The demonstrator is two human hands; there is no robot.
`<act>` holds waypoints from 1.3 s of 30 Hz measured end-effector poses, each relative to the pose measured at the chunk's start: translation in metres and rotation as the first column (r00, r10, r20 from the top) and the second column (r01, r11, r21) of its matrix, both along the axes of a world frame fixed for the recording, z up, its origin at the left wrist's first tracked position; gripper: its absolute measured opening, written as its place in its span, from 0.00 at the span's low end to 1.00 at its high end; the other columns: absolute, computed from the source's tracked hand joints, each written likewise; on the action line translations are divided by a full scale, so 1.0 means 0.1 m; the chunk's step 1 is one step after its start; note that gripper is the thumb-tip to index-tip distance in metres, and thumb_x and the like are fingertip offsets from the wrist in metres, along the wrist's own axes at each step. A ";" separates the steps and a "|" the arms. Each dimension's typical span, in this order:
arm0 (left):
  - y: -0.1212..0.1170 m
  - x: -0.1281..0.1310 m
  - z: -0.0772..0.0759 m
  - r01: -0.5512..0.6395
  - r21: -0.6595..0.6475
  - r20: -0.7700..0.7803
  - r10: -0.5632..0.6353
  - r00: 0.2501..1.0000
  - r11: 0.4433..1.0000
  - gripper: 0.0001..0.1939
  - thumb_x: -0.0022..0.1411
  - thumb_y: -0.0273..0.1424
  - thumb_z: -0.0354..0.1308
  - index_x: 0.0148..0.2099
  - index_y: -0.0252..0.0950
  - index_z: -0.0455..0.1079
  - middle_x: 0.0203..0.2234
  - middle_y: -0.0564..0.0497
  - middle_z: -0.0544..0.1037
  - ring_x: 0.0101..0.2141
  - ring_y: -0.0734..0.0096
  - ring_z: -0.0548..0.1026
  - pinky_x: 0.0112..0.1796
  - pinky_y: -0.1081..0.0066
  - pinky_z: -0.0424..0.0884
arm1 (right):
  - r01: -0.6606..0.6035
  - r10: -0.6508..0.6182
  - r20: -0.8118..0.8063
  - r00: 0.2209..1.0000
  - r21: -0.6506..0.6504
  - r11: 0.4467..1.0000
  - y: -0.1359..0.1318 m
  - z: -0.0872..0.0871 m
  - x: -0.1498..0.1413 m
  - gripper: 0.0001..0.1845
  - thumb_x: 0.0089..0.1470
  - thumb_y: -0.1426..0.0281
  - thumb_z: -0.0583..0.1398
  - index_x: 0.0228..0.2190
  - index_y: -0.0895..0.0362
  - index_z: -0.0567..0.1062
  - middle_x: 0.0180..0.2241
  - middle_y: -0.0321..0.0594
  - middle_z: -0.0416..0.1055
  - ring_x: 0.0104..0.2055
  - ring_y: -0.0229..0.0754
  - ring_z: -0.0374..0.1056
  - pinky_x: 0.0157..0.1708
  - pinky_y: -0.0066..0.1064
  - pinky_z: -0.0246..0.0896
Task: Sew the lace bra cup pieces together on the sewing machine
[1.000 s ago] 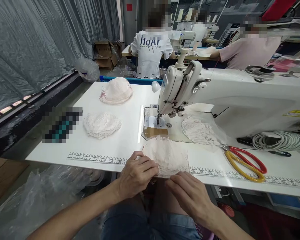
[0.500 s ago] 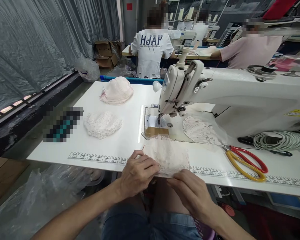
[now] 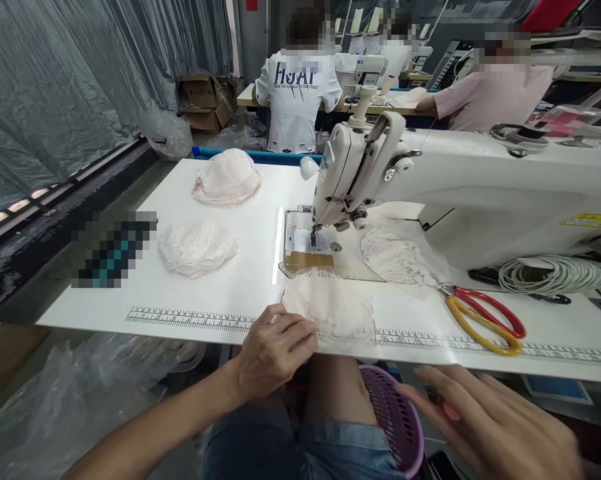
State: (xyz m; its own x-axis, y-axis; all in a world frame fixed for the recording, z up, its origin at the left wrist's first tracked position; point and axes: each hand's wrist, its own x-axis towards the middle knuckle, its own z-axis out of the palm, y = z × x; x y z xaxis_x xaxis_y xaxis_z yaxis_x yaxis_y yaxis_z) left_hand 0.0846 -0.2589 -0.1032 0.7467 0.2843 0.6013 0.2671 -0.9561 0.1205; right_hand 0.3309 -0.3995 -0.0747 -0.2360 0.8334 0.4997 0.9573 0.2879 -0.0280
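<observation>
My left hand (image 3: 280,343) is closed on the lower left edge of a pale pink lace fabric piece (image 3: 333,307), its fingers curled over the cloth at the table's front edge. The fabric lies flat, just in front of the sewing machine's needle plate. My right hand (image 3: 490,417) is off the cloth, below the table edge at the right. Motion blurs it, but its fingers are stretched and apart from the thumb, with nothing seen in them. Another lace piece (image 3: 400,257) lies under the arm of the sewing machine (image 3: 460,170).
Scissors (image 3: 485,321) with red and yellow handles lie right of the fabric, near a coiled cable (image 3: 555,275). Two cup-shaped fabric pieces, one pink (image 3: 227,177) and one white lace (image 3: 199,249), rest at left. A purple basket (image 3: 413,427) stands below. Co-workers sit beyond.
My right hand has let go of the fabric's lower right edge and moved right and down, past the table edge. My left hand stays on the cloth. The view has shifted slightly.
</observation>
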 end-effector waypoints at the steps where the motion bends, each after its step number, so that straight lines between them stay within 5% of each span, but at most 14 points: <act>1: 0.00 0.00 0.01 -0.005 0.001 -0.002 0.005 1.000 1.000 0.08 0.63 0.20 0.49 0.37 0.33 0.69 0.37 0.50 0.78 0.38 0.73 0.73 0.42 0.65 0.59 | -0.035 0.034 0.060 0.998 0.017 0.999 0.15 0.06 -0.14 0.10 0.60 0.65 0.55 0.35 0.57 0.73 0.29 0.42 0.71 0.28 0.42 0.66 0.30 0.33 0.55; 5: -0.03 0.01 0.04 -0.028 0.005 -0.020 0.028 0.999 1.000 0.09 0.65 0.21 0.47 0.37 0.33 0.68 0.34 0.51 0.78 0.37 0.73 0.74 0.41 0.65 0.59 | -0.229 0.232 0.043 0.972 -0.065 0.971 0.63 0.13 -0.53 0.08 0.60 0.70 0.54 0.39 0.59 0.71 0.42 0.48 0.70 0.40 0.47 0.66 0.37 0.37 0.57; 8: -0.05 0.02 0.03 -0.056 -0.008 -0.032 0.056 0.998 0.998 0.08 0.64 0.22 0.48 0.37 0.33 0.68 0.33 0.52 0.77 0.37 0.74 0.74 0.41 0.66 0.60 | -0.333 0.328 -0.063 0.943 -0.124 0.935 0.76 0.05 -0.57 0.09 0.62 0.74 0.51 0.37 0.60 0.71 0.37 0.44 0.72 0.39 0.44 0.66 0.40 0.38 0.56; 23: -0.11 0.02 0.05 -0.055 0.052 -0.068 0.058 0.996 0.997 0.08 0.62 0.19 0.50 0.38 0.31 0.70 0.34 0.49 0.77 0.42 0.71 0.73 0.45 0.66 0.63 | -0.437 0.445 -0.104 0.890 0.089 0.895 0.61 -0.12 -0.48 0.13 0.62 0.81 0.47 0.38 0.65 0.70 0.37 0.49 0.75 0.43 0.44 0.69 0.42 0.38 0.59; 39: -0.14 0.04 0.05 -0.090 0.056 -0.053 0.093 0.994 0.994 0.08 0.63 0.19 0.50 0.38 0.32 0.70 0.29 0.50 0.76 0.43 0.69 0.74 0.43 0.65 0.64 | -0.390 0.390 -0.177 0.903 0.040 0.920 0.61 -0.16 -0.49 0.13 0.61 0.81 0.47 0.42 0.65 0.69 0.32 0.46 0.69 0.37 0.42 0.65 0.39 0.38 0.59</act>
